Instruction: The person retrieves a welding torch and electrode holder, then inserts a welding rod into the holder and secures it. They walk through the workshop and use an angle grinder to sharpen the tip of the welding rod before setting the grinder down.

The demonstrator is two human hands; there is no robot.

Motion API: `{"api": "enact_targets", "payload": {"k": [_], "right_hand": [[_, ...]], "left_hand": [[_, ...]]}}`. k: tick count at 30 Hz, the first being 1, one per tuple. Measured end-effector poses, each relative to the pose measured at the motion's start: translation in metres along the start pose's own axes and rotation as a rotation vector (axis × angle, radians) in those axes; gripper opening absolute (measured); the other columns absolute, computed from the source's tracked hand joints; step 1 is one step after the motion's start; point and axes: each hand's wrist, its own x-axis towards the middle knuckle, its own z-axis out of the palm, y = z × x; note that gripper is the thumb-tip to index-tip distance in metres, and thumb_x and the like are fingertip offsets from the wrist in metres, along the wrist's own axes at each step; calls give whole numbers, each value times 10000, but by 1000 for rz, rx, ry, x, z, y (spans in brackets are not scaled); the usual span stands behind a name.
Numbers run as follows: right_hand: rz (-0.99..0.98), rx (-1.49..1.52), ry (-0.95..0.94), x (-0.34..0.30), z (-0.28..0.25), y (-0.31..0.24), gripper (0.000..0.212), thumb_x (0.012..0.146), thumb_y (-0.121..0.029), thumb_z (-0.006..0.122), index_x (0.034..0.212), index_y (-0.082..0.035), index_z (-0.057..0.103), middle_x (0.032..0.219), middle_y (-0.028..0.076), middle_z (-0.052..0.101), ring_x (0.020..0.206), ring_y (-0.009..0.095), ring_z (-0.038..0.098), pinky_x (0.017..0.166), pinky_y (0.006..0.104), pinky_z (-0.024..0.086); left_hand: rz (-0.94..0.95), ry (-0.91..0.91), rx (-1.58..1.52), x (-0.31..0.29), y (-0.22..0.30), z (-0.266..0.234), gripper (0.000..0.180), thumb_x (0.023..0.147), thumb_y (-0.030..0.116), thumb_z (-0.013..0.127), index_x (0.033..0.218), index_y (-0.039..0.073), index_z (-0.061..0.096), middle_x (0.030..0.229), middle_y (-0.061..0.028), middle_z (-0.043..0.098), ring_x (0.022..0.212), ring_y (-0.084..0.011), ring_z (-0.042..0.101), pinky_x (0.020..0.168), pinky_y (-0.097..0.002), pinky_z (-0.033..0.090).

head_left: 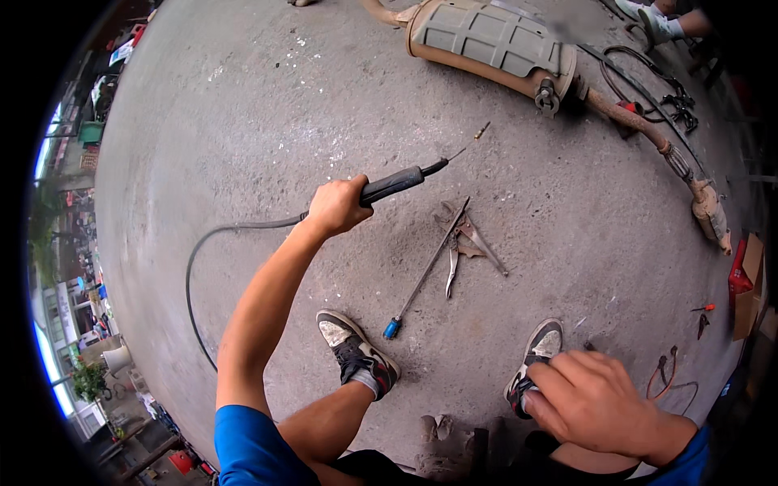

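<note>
While left arm (263,324) is slanting forward, left hand (338,206) is clenching black-handled torch (393,187) above concrete floor (267,138), tip pointing toward small brass-coloured piece (480,131); right hand (596,401) is showing above thigh (596,459), fingers curling, cannot tell whether holding anything.

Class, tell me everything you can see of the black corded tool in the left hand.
The black tool has a thick, plastic-looking handle, a narrower neck and a thin wire at its tip. The left hand grips the handle's rear, where a dark cable curves away. The tool points to the upper right over the concrete floor.
</note>
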Motion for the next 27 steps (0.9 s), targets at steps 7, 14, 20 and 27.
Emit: {"api": "enact_targets", "payload": {"k": [7,14,20,27], "right_hand": [[31,-13,652,5,-6,33,497,792,-142,730,1243,-21,561,1201,148,564,1135,326,530,954,401,439],[-12,-304,791,-110,-41,-15,475,783,-193,761,1210,-59,601,1111,110,605,1064,292,551,949,414,412],[-171,-266,803,-230,-71,-105,195,824,-169,750,958,-40,689,746,77,623,676,244,586,638,357,434],[-181,-686,796,-286,-71,-231,167,795,-174,759,898,-73,675,691,65,579,580,257,570,510,364,412]], "left_hand": [[110,-161,-335,-130,95,-115,224,728,157,709,883,14,633,681,-170,597,615,-284,584,634,-388,481],[142,-268,-660,-259,165,-187,226,726,134,723,886,-1,638,656,-25,544,643,-82,494,595,-284,446],[291,-241,-877,-337,195,-195,260,721,61,728,960,-8,654,738,16,592,699,-74,529,630,-264,458],[534,359,-836,-402,238,-169,318,720,77,814,990,18,657,823,-63,671,764,-150,622,707,-311,509]]}}
